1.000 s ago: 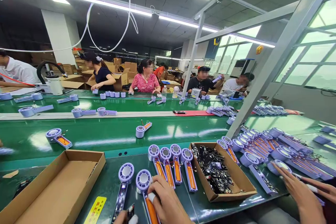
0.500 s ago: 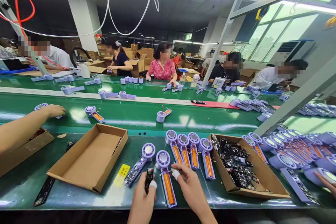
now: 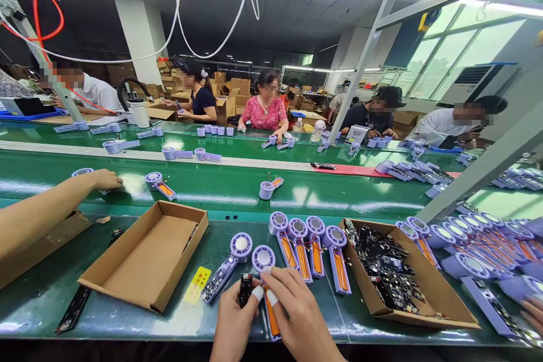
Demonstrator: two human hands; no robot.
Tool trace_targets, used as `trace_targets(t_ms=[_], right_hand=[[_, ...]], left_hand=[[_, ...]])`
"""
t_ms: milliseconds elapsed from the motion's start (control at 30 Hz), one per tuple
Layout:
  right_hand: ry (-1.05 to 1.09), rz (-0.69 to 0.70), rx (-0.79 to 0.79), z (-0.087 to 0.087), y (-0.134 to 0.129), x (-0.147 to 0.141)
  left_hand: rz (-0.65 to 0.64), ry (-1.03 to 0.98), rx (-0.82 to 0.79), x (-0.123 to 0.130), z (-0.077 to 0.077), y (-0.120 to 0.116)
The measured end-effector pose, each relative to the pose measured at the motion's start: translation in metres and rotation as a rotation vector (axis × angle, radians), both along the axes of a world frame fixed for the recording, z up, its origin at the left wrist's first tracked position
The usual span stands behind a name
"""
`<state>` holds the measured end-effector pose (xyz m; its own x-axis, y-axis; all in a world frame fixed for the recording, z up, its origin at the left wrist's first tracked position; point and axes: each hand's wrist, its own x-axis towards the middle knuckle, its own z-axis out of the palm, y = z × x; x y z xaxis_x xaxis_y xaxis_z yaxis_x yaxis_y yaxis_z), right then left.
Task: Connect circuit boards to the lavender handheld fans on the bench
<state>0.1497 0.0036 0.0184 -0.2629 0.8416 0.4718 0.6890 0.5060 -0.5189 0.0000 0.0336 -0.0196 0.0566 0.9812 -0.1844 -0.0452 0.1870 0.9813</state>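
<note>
My left hand (image 3: 238,314) pinches a small black circuit board (image 3: 245,289) upright between thumb and fingers. Just right of it, my right hand (image 3: 291,311) reaches over a purple fan unit (image 3: 263,259) with an orange battery in its handle. Its fingertips are closed together at the neck of the unit, near my left thumb; whatever they pinch is hidden. White covers wrap some fingertips. Left of this unit lies another purple fan unit (image 3: 241,244) with a circuit board in its handle. A yellow label (image 3: 198,285) is beside it on the green table.
An open cardboard box (image 3: 139,260) stands left, another box (image 3: 424,319) with black boards right. Several fan units (image 3: 338,260) lie between and beyond. A co-worker's arm (image 3: 55,209) reaches over the green belt (image 3: 220,186) at left; another hand (image 3: 532,311) shows at right.
My right hand has moved left over the fan unit and its fingers have come together near my left hand. The view has shifted slightly, and the co-worker's hand at left is further right.
</note>
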Motion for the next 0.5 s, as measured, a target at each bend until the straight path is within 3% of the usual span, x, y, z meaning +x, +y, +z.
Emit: trace_targets(t_ms=[167, 300, 500], right_hand=[[0.106, 0.073, -0.193, -0.014, 0.013, -0.003], [0.212, 0.086, -0.184, -0.025, 0.014, -0.004], [0.219, 0.066, -0.196, -0.025, 0.01, -0.007]], left_hand=[[0.027, -0.045, -0.017, -0.006, 0.004, -0.001], [0.043, -0.092, -0.044, -0.011, 0.009, -0.004], [0.023, -0.059, -0.045, -0.014, 0.013, -0.009]])
